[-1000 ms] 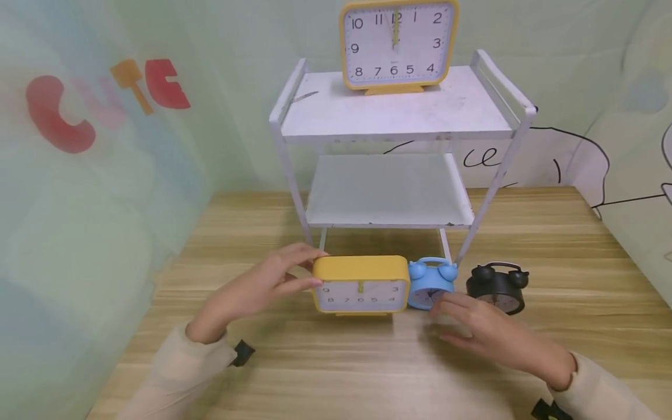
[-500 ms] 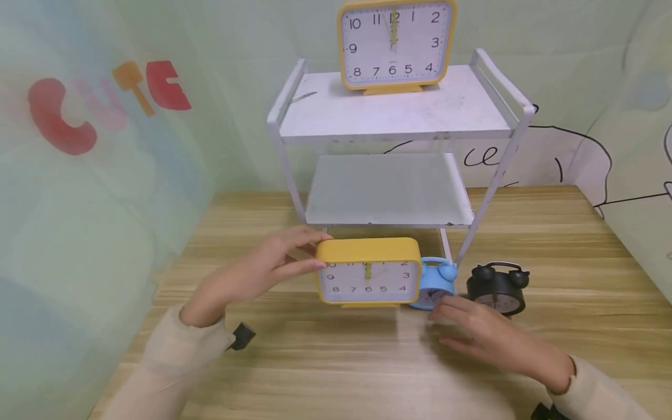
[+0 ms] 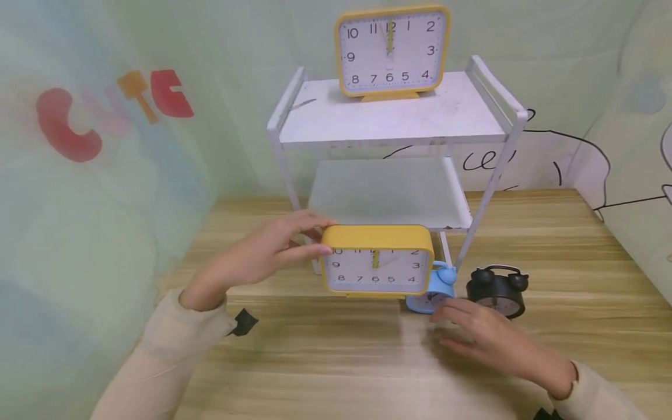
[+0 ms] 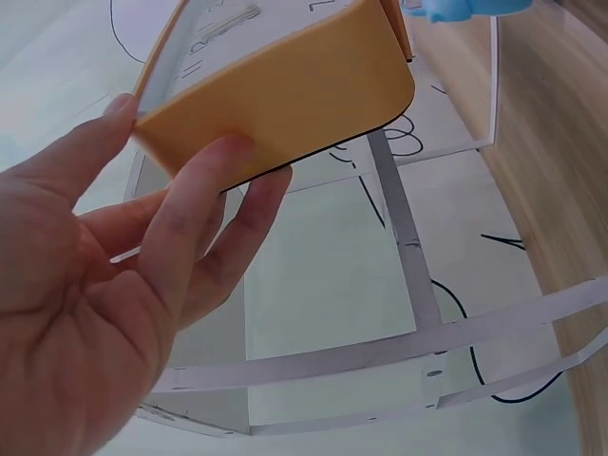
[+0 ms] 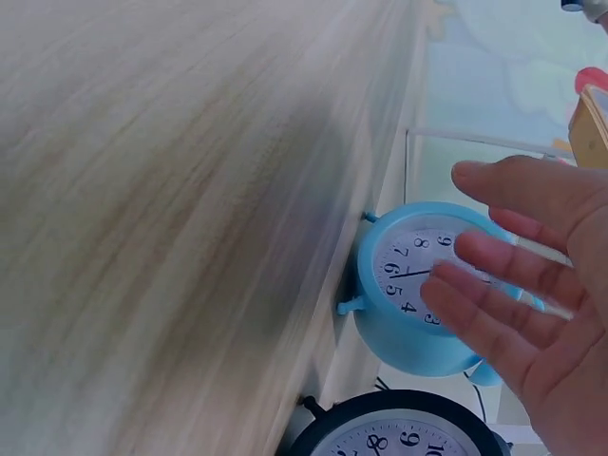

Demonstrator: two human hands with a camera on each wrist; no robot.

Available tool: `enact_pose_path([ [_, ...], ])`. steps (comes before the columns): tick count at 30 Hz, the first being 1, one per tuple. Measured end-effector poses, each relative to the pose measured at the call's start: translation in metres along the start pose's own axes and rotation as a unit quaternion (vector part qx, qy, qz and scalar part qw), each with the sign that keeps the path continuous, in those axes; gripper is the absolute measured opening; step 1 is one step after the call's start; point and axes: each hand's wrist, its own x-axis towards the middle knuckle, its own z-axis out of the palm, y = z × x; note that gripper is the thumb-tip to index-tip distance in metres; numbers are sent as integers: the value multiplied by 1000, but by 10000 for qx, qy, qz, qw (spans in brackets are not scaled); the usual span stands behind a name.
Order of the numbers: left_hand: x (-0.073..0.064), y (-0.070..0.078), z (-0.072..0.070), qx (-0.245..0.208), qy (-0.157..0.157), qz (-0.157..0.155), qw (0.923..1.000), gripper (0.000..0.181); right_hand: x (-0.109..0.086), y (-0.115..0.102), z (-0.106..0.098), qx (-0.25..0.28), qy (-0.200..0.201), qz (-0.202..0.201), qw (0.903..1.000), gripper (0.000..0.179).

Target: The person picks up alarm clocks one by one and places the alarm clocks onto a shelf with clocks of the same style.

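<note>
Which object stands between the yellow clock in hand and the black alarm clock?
In the head view, the blue alarm clock stands between the held yellow clock and the black alarm clock.

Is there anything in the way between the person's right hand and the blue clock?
Nothing visible: the right hand is directly in front of the blue clock. The held yellow clock and the black clock are off to either side, not between them.
</note>
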Motion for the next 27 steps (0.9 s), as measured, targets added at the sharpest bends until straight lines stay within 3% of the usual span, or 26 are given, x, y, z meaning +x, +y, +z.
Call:
enact_pose_path([
  [4,2,2,-3,153,7,59,9999,40,-1,-1,-2,-198,257,205,9993,26],
  [10,4,2,-6,240,49,85,9997,39,-1,-1,-10,-153,663,504,9964,37],
  [15,5,4,-9,299,69,63,9995,39,11,-2,-19,-415,1233,572,9898,60],
  [21,6,4,-8,241,28,93,9997,39,40,-11,-34,-1094,2058,5,9725,76],
  [27,8,4,-7,271,-18,58,9996,40,71,-21,-44,-1265,2254,-936,9615,67],
])
